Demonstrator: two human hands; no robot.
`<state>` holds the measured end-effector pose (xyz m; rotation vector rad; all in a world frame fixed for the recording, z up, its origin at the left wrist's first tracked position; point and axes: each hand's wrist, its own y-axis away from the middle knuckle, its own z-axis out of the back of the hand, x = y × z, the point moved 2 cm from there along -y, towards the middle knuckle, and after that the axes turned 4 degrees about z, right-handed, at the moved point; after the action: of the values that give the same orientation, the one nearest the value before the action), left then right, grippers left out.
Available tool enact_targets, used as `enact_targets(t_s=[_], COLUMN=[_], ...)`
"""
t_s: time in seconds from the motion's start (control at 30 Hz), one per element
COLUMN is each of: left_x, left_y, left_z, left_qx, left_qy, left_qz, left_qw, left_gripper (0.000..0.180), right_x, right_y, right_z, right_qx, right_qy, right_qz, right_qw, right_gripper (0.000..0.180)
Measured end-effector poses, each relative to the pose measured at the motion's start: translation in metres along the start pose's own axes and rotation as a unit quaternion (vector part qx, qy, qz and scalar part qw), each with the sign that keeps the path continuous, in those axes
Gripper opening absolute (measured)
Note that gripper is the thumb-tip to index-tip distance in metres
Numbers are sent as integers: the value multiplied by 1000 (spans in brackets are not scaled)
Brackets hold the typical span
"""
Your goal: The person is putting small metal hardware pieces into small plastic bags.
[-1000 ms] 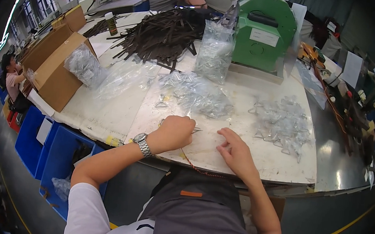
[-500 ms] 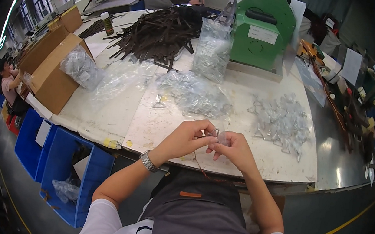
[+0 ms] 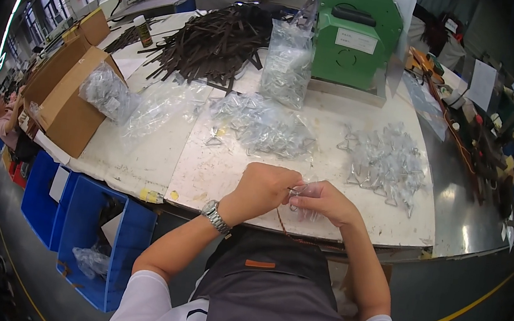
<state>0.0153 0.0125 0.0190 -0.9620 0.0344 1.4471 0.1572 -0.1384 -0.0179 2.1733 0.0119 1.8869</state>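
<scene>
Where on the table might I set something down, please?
Bare: the near tabletop between the box and left hand; narrowly, between the middle pile and right pile. Crowded: the far side, with dark strips, bag, green machine.

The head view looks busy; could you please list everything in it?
table: one, white, centre
plastic piece: one, clear, above table front
fitting piles: two, silvery, table's middle and right
machine: one, green, far side
boxes: at least two, brown, left
filled bags: two, clear, beside machine and boxes
strips: one heap, dark brown, far side
bottle: one, white-capped, beside strips
bench: one, grey, right
bins: two, blue, lower left
co-workers: two, partly visible, left and top
cord: one, reddish, front edge
apron: one, dark grey, bottom
left hand: one, bare, centre
right hand: one, bare, centre
</scene>
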Motion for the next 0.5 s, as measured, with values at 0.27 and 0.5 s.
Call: enact_targets(t_s=[0.27,0.5], left_x=[14,-8], left_y=[4,30], left_z=[-6,-46], left_qx=[-14,69], left_qy=[234,511], left_qz=[271,366], left_qw=[934,775], left_gripper=[24,29], right_x=[0,-5], right_y=[2,-3], right_z=[-11,-31], right_qx=[-114,-162], right_qy=[-219,-311], right_qz=[131,132], right_qw=[960,927], right_gripper=[34,49])
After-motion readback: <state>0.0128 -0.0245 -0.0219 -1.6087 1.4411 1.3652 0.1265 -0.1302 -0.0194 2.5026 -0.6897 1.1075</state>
